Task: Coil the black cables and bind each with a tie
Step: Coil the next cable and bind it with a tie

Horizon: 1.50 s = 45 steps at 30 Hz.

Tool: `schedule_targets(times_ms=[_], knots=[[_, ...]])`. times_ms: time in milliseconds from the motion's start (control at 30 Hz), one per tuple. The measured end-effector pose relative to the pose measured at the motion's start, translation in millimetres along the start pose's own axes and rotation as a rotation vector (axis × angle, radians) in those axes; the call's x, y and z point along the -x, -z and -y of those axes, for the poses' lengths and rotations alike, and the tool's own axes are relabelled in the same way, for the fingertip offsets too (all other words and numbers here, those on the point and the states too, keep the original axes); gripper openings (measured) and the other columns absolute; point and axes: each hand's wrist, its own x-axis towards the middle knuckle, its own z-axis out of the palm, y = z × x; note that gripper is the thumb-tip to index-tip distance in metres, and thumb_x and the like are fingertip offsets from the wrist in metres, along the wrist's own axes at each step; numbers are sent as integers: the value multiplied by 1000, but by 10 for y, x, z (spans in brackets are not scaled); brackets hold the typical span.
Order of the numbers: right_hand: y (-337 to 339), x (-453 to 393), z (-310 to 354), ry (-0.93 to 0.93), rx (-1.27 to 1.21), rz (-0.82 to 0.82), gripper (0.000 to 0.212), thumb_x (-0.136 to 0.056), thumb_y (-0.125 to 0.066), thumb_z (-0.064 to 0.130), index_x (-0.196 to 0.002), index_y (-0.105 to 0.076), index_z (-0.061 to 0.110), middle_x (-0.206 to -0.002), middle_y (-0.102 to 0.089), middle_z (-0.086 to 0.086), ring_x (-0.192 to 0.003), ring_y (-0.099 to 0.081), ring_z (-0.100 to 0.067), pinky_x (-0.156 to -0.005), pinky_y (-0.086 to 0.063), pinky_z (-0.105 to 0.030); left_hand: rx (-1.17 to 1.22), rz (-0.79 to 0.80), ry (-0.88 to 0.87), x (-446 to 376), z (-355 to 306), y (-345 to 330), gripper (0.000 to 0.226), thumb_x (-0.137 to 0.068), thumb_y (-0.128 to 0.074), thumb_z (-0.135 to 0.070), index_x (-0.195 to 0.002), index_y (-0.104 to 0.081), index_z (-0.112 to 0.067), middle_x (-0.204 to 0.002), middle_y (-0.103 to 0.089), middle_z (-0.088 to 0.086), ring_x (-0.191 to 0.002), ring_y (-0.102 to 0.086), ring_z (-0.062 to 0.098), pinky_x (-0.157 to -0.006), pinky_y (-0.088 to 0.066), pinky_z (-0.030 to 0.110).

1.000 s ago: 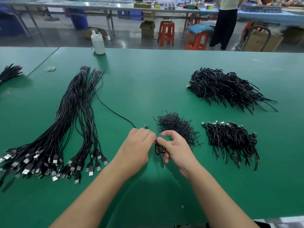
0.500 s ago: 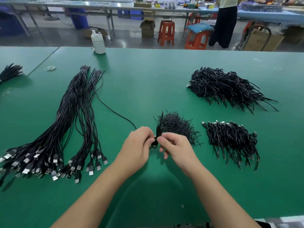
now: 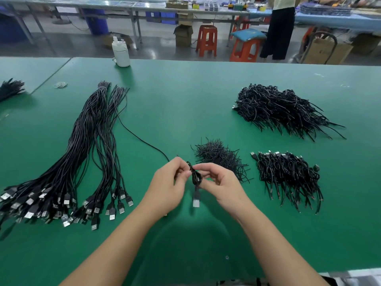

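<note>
USB plug now dangling; both hands' fingers pinch coiled cable.

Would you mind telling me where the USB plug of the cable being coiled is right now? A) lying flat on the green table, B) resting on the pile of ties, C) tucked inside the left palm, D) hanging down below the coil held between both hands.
D: the plug dangles beneath the small coil, which the left hand and right hand pinch above the table.
</note>
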Motion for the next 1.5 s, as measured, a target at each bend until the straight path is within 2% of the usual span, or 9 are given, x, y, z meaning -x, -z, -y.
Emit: schedule_targets(times_ms=[133, 467, 733, 833, 967, 1033, 1267, 1400, 1500], knots=[[-19, -37, 9, -18, 43, -110, 12, -89, -68, 7, -90, -75, 16, -78, -68, 3, -63, -60, -5, -62, -48, -15, 37, 31, 18, -5, 15, -26, 22, -94, -58, -13, -81, -50, -29, -69, -54, -5, -62, -45, 9, -58, -35, 17], [-43, 12, 81, -356, -148, -37, 31, -98, -59, 27, -78, -73, 9, -62, -66, -5, -56, -61, -11, -56, -58, -30, -490, -162, -581, 124, 91, -159, 28, -75, -41, 5, -84, -67, -2, -82, -59, 10, -73, -50, 28, -70, -42, 38], [69, 29, 147, -391, -201, 8, 21, -100, -54, 14, -91, -69, 2, -76, -70, -10, -62, -67, -17, -65, -61, -32, -432, -178, -530, 72, 77, -200, 18, -93, -53, -14, -98, -69, -9, -93, -63, 4, -86, -52, 23, -79, -43, 36], [320, 1, 234, -336, 12, -91, 18, -96, -61, 17, -86, -72, 8, -70, -71, -8, -59, -67, -17, -62, -61, -32, -438, -111, -420, 69, 179, -207, 19, -94, -58, -16, -110, -66, -12, -104, -62, 2, -91, -53, 22, -84, -45, 35], [875, -133, 356, -239, 931, -312, 26, -93, -60, 37, -73, -69, 25, -58, -67, 7, -48, -58, -7, -43, -42, -17, -640, 29, -208, 59, 479, -128, 14, -86, -69, -12, -100, -69, -10, -102, -64, 6, -91, -59, 30, -78, -48, 40], [1174, -219, 348, -310, 1152, -381, 31, -95, -57, 39, -70, -66, 22, -55, -63, 7, -45, -54, -10, -41, -34, -17, -724, 54, -143, 68, 625, -57, 7, -84, -70, -11, -91, -70, -10, -97, -64, 6, -86, -58, 30, -74, -47, 40], [1767, -391, 27, -600, 1306, -463, 43, -94, -63, 37, -66, -55, 5, -58, -55, -7, -53, -51, -22, -50, -37, -24, -771, 79, -19, 98, 966, 121, 17, -89, -61, -8, -101, -72, -16, -98, -62, 0, -91, -51, 22, -79, -40, 33], [1793, -386, -96, -606, 1342, -443, 48, -90, -69, 39, -61, -42, 12, -56, -51, -6, -52, -50, -22, -50, -36, -25, -738, 226, 15, 116, 1028, 189, 58, -86, -45, 6, -129, -56, -32, -116, -54, -7, -102, -46, 17, -89, -40, 30], [1734, -394, -91, -510, 1407, -509, 34, -92, -64, 43, -78, -51, 15, -66, -56, -2, -62, -55, -24, -56, -41, -27, -732, 332, -31, 132, 1036, 203, 80, -85, -41, 7, -142, -37, -48, -122, -46, -10, -101, -43, 16, -92, -40, 30]])
